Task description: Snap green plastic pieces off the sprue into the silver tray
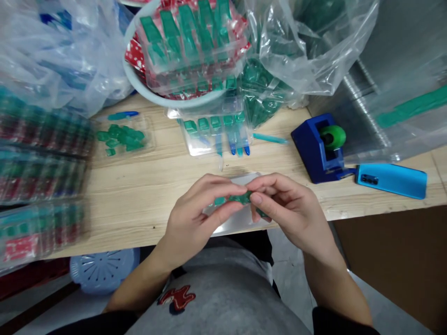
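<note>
Near the table's front edge, my left hand (195,211) and my right hand (291,211) meet at a small translucent green plastic piece (240,198). Thumb and forefinger of each hand close on it from either side. Another green piece (261,213) shows under my right fingers; I cannot tell whether it is held. Beneath the hands lies a flat, clear-looking plastic tray (232,225), partly covered by them. A further bit of green (219,201) is visible behind my left fingers.
Green pieces (122,137) lie in a clear tray at left, beside stacked filled packs (42,172). Behind are a basin (164,98), an open blister pack (206,146) and plastic bags (307,51). A blue tape dispenser (307,149) and blue phone (394,180) sit right.
</note>
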The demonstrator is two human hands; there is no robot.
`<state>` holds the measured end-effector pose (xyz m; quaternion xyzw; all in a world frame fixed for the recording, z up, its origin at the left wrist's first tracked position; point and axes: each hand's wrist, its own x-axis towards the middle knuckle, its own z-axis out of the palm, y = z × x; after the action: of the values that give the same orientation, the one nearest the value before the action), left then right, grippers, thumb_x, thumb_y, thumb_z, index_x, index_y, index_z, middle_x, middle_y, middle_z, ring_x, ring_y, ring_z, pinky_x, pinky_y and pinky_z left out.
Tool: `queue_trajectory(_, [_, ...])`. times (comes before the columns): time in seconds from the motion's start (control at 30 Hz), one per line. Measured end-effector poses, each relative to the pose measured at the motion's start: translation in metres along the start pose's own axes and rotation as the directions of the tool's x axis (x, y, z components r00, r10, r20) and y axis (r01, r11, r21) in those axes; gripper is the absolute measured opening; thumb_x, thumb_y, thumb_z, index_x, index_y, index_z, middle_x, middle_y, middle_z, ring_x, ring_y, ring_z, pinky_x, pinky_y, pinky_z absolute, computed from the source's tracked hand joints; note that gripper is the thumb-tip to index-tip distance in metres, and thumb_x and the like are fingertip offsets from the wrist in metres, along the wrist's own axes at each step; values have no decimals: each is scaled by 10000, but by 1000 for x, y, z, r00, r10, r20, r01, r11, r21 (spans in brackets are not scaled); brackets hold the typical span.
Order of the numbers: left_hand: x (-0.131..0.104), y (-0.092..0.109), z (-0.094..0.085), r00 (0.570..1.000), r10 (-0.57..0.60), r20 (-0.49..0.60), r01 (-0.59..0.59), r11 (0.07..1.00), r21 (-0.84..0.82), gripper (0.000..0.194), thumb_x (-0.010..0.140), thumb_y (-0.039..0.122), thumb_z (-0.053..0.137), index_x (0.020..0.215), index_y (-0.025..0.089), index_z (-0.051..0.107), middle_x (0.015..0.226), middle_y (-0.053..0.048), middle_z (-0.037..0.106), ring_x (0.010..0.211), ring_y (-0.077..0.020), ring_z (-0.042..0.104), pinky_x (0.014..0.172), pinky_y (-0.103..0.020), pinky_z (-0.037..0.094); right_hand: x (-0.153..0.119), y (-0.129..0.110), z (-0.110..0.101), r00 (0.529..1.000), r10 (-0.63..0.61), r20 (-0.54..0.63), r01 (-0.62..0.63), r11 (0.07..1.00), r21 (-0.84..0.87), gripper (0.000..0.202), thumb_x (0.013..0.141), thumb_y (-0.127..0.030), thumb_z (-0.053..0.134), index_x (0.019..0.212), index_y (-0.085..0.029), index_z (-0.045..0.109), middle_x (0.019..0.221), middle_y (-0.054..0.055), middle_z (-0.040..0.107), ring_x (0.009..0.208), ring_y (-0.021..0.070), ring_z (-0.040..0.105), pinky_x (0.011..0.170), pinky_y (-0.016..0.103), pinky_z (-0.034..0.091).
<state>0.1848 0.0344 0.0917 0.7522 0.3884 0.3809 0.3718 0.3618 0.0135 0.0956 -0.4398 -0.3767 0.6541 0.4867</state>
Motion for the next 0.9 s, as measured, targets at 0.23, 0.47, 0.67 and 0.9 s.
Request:
queue_trajectory(0.23, [-4,10,-6,995,92,28,-96,948,304,182,923,123,599,1096,161,641,1014,-22,689,944,-90,663,871,-149,546,-5,1,6,998,-61,-34,59,995,-77,238,764,-109,743,973,-215,701,733,-59,614,506,15,496,462,141,420])
queue_trajectory(0.47, [-8,3,0,977,210,39,-206,877,434,217,937,86,545,1144,136,586,1040,-74,715,983,-145,691,906,-239,579,-12,11,15,965,-245,-98,193,909,-368,266,840,-107,666,1063,-251,653,859,-55,627,572,16,504,525,143,442])
queue_trajectory(0.67, [-11,-10,8,952,307,18,-277,831,483,220,937,62,513,1134,141,572,1017,-97,709,972,-175,688,837,-285,600,-9,21,22,927,-362,-95,254,796,-549,280,880,-82,591,1122,-222,607,904,-36,601,632,32,525,583,172,468])
queue_trajectory(0.9, [-6,-9,9,981,189,-37,-166,927,338,142,919,56,496,958,185,543,871,-20,659,831,-115,659,770,-218,566,-7,24,33,895,-437,-90,273,697,-663,274,867,-32,534,1091,-165,620,937,7,631,750,64,578,662,187,500])
